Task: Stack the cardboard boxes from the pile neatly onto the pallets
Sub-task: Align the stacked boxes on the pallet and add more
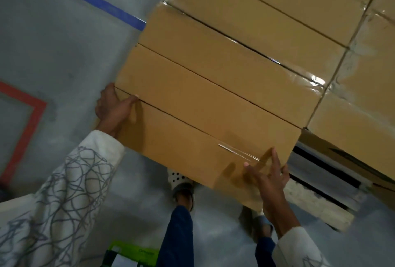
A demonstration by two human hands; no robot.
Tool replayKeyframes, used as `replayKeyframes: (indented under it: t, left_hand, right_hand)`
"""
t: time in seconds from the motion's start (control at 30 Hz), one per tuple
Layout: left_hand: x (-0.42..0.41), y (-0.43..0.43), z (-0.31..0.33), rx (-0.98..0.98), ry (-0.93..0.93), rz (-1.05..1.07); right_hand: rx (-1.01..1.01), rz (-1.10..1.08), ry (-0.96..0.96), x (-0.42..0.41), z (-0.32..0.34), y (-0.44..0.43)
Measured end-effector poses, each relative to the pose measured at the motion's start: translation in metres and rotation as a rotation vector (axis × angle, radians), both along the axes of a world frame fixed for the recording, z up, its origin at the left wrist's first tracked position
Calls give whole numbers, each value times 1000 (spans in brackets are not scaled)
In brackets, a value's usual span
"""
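A long brown cardboard box [198,138] lies nearest me, flush against the row of similar taped boxes [230,57] stacked on the pallet [316,200]. My left hand [112,109] grips the box's left end, thumb on its top edge and fingers round the side. My right hand [270,178] is at the box's near right corner, its fingers straight and spread against the cardboard by a strip of clear tape. The box's underside is hidden.
More boxes [361,87] fill the stack to the right. The grey floor carries blue tape [100,1] and a red tape outline [30,117]. My feet [182,185] stand just below the box. A green object [132,254] lies at the bottom edge.
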State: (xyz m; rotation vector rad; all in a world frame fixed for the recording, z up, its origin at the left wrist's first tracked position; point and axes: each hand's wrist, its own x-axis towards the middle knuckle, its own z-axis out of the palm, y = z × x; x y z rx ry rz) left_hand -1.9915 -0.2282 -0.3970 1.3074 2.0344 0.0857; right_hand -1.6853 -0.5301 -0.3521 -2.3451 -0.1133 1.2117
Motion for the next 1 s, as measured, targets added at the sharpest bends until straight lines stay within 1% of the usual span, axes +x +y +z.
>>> replayKeyframes:
  t: [0.1,0.27,0.4,0.47,0.6,0.73,0.87,1.0]
  left_hand:
    - [-2,-2,-2,31,12,-32]
    - [-8,-2,-9,23,65,-101]
    - [-5,-11,-8,-26,172,-226]
    - [1,-25,-3,-19,191,-272]
    - [20,-65,-3,70,178,-372]
    - [46,-110,-1,102,148,-494]
    - [81,-153,12,154,100,-689]
    - [123,-191,23,213,35,-907]
  right_hand:
    - [2,-7,20,0,3,0]
    - [-35,-3,48,-2,5,3]
    - [-112,86,0,-5,4,4]
    - [-155,143,-43,-7,7,7]
    - [-208,226,-104,-15,9,15]
    - [-203,234,-178,-23,4,21]
    - [-219,247,-283,-25,1,26]
    - [-220,325,-386,-19,0,27]
